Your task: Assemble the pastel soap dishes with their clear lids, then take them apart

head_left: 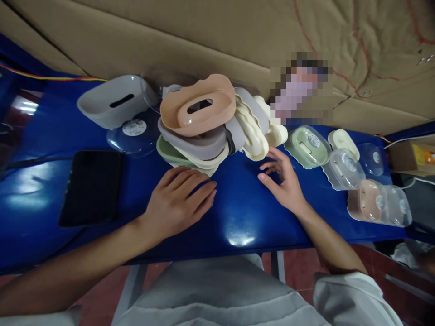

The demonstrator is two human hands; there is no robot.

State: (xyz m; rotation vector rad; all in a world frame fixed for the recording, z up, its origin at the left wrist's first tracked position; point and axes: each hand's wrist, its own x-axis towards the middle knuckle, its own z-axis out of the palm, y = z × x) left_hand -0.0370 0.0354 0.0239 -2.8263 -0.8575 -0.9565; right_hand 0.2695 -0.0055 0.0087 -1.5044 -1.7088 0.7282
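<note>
My left hand [178,199] rests palm down on the blue table, holding nothing, with its fingers loosely apart. Its fingertips are at the front of a stack of oval plastic shells. On top is a peach shell [197,122] with a slot in its base; below it are a grey-purple shell [200,142] and a green one [173,154]. My right hand [283,181] is open, thumb and fingers apart and nothing between them. Its fingertips are close to a cream wavy-edged piece [253,140]; whether they touch it I cannot tell. More grey and cream pieces lie behind.
A large grey slotted shell [118,102] and a clear lid [132,136] lie left, above a black tablet [91,188]. Towards the right are a green lidded box [308,146], a grey one [343,168] and a peach one [365,201]. Brown cardboard [170,36] lines the back.
</note>
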